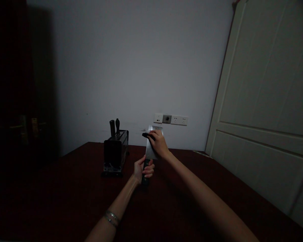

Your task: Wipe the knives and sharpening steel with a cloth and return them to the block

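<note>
around the black handle of a cleaver, note left hand wrapped tight. over the upright blade, see right hand pinching a small black object; cannot tell contact with the steel. find cleaver held above the dark red table. at left wrist, note metallic bracelet. to the left, find black knife rack on the table, with two dark handles upright. behind, see pale wall with row of sockets; far right, light panelling.

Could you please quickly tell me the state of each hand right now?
Left hand: closed, holding a cleaver by its handle.
Right hand: closed, holding a small black item at the blade; too dark to identify.
</note>
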A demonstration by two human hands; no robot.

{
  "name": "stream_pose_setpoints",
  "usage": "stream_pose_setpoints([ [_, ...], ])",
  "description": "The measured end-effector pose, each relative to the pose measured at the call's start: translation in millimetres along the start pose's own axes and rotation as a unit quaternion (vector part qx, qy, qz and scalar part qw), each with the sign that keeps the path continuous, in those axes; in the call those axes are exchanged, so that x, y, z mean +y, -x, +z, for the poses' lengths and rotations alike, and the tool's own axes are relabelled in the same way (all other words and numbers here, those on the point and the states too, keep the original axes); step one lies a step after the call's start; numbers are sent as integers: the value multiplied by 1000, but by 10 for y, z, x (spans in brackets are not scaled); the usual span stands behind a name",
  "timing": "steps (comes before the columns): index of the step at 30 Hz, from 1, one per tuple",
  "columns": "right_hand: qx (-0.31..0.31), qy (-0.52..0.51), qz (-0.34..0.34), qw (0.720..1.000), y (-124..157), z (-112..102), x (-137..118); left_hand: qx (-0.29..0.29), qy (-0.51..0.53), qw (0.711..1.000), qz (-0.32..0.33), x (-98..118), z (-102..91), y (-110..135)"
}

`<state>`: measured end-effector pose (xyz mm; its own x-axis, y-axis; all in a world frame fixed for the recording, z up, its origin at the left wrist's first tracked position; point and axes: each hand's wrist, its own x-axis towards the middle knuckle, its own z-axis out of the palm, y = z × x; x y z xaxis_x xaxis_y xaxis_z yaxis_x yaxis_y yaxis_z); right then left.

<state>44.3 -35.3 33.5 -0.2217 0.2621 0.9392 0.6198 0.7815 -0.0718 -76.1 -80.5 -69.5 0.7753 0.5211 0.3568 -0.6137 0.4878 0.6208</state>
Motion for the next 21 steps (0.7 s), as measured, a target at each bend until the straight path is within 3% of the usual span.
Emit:
stream_pose_setpoints([
  [5,42,31,26,998,-213,-11,122,6,-10,1000,-20,-26,-13,-7],
  [12,-6,0,-21,1000,30,-11,-40,6,-17,1000,-7,1,18,6],
  [18,43,26,11,999,-229,-85,143,-7,-20,999,-29,-36,-3,-6],
  [21,41,35,17,998,-189,-92,120,-10,-23,999,-29,-46,-5,-11],
])
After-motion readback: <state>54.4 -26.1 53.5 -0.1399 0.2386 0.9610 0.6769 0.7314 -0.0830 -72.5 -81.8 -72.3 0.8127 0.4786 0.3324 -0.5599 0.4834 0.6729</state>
